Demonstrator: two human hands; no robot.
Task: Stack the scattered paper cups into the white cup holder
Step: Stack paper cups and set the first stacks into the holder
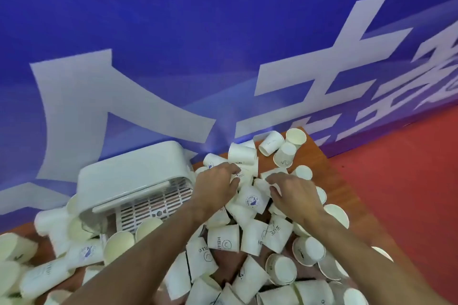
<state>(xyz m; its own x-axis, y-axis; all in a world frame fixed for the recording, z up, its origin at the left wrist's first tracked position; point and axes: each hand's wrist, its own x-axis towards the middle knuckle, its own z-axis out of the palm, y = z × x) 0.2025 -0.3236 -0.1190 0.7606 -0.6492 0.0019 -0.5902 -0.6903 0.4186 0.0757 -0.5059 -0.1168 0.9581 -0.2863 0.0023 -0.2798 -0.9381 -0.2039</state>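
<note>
While both hands dig into the heap of white printed paper cups on the brown wooden table, risks: loose cups nr edge roll off, thin walls crush. L hand grips one cup, R hand pinches another. White plastic cup holder sits far-left w/ slotted tray bare; rest of interior hidden

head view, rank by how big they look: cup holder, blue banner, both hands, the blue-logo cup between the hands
1. blue banner, fills the upper half
2. white cup holder
3. left hand and right hand, about alike, so not ranked apart
4. blue-logo cup, smallest
</note>
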